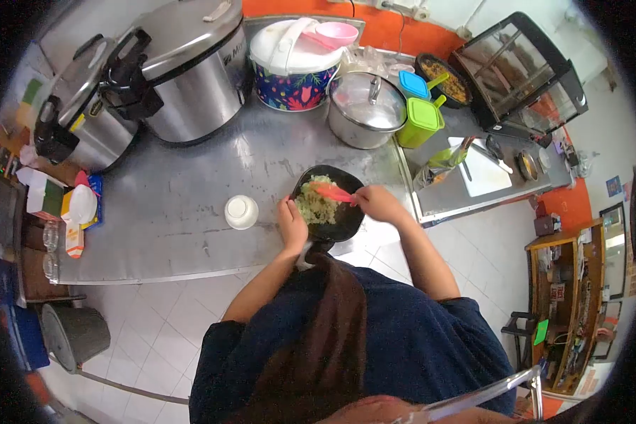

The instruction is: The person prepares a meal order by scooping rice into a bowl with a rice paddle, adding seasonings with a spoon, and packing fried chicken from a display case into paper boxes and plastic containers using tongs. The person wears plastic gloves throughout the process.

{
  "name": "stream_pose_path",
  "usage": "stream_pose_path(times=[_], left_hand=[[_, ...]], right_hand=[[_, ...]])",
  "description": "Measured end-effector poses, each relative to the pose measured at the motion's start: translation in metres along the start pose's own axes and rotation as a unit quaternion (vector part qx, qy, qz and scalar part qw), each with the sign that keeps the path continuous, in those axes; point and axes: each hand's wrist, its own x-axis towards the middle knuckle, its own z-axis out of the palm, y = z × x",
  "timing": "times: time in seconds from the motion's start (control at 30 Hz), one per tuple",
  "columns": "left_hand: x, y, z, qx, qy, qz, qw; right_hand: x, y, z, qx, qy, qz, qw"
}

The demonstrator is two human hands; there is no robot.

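Observation:
A black square-sided pan [353, 225] sits near the front edge of the metal counter, its handle pointing toward my body. Pale green-tinged grains, likely rice [319, 208], lie heaped in its left part. My left hand [292, 225] grips the pan's left rim. In my right hand [379, 205], at the pan's right side, is the handle of a red spoon-like utensil [332, 191]. Its head rests in the grains and its exact shape is partly hidden. A small white bowl [242, 212] stands to the left of my left hand.
Two large steel cookers [191, 92] stand at the back left. Beside them are a flowered container [290, 88], a lidded pot [367, 113] and green canisters [422, 121]. Farther right lie a white cutting board [486, 173] with a knife, and a glass display case [519, 74].

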Motion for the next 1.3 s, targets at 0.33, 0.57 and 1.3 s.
stream_pose_path(times=[0.33, 0.57, 1.3], left_hand=[[-0.008, 0.007, 0.006, 0.079, 0.046, -0.052, 0.994], [-0.014, 0.018, 0.01, 0.086, 0.06, -0.096, 0.99], [-0.351, -0.282, -0.289, 0.328, -0.259, -0.343, 0.841]], right_hand=[[0.026, -0.038, -0.02, -0.197, -0.178, -0.107, 0.958], [0.042, -0.002, 0.024, -0.221, -0.038, -0.126, 0.966], [0.076, -0.315, 0.17, 0.096, -0.097, -0.571, 0.809]])
